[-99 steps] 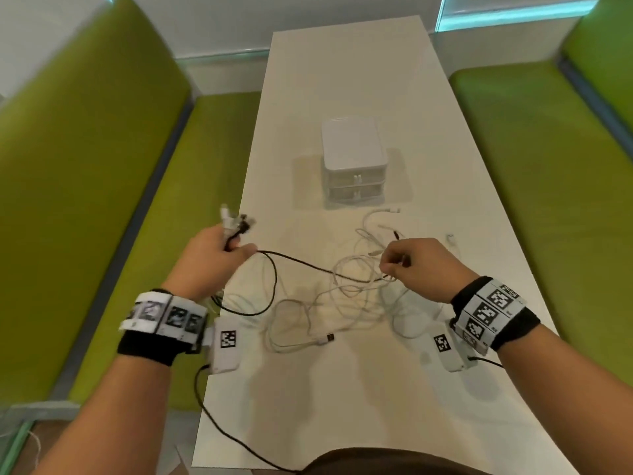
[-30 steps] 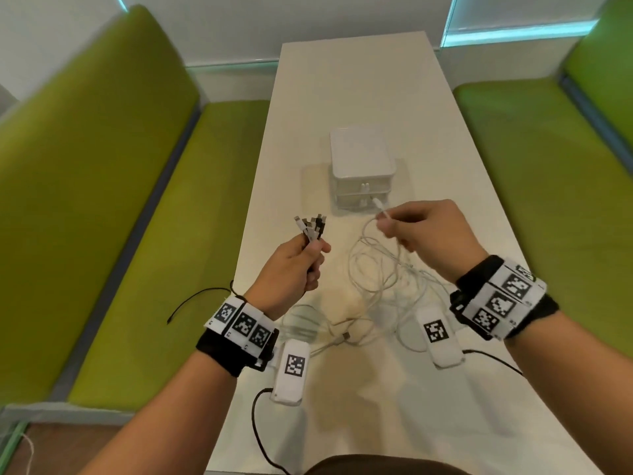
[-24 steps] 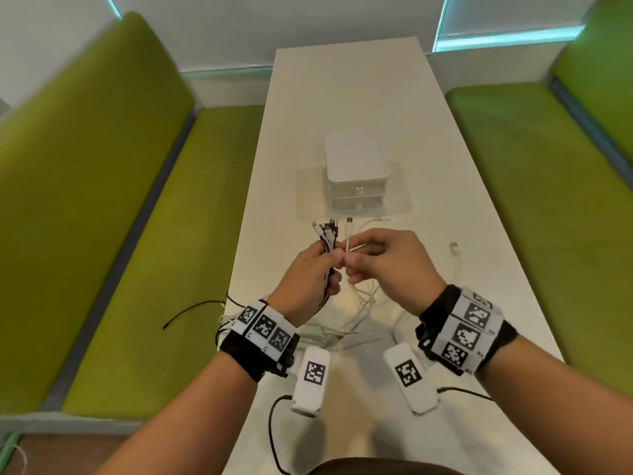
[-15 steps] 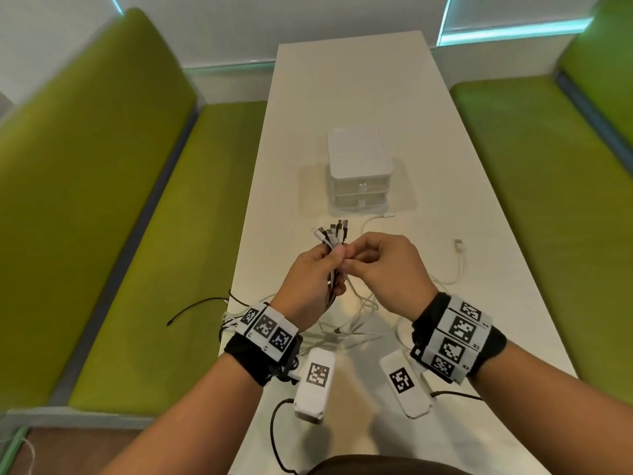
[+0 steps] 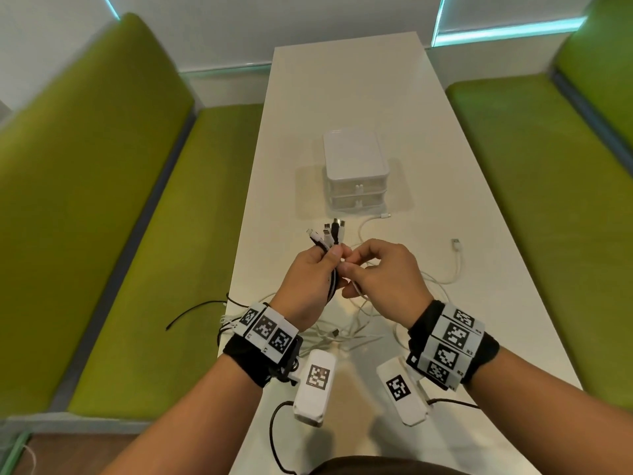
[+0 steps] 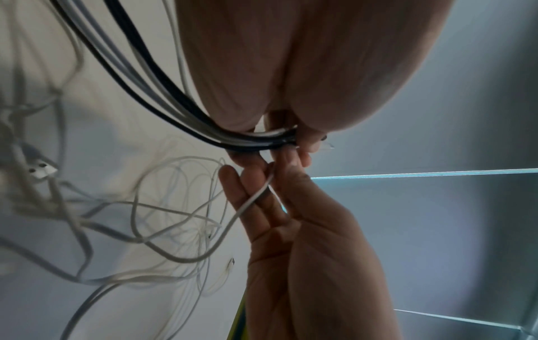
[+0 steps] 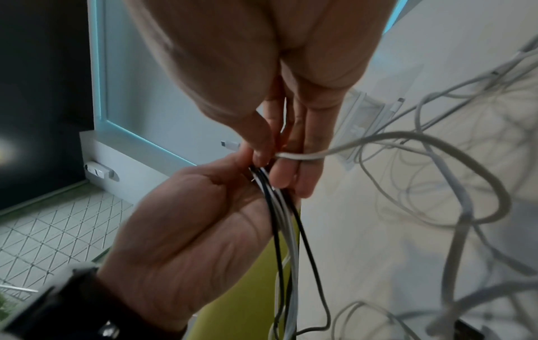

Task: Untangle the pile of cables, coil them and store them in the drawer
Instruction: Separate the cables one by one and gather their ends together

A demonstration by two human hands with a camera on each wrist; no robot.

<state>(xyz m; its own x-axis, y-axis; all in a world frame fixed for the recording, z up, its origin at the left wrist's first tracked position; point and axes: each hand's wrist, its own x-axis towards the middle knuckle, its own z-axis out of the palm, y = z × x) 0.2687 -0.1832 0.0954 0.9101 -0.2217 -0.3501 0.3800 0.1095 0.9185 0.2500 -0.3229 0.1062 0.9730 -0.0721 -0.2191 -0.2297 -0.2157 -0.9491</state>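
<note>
- The left hand [image 5: 310, 286] has a closed grip on a bundle of cables [image 5: 329, 234], plugs fanned upward toward 12 o'clock, cords trailing down to the desk [image 5: 342, 97].
- The right hand [image 5: 383, 279], at 3 o'clock and touching the left, pinches one white cable [image 6: 253, 197] just below the bundle; its length runs down toward 6 o'clock into the loose tangle [image 5: 346, 332].
- The drawer box [image 5: 356, 166] stands well apart at 12 o'clock, both drawers shut; contents hidden.
</note>
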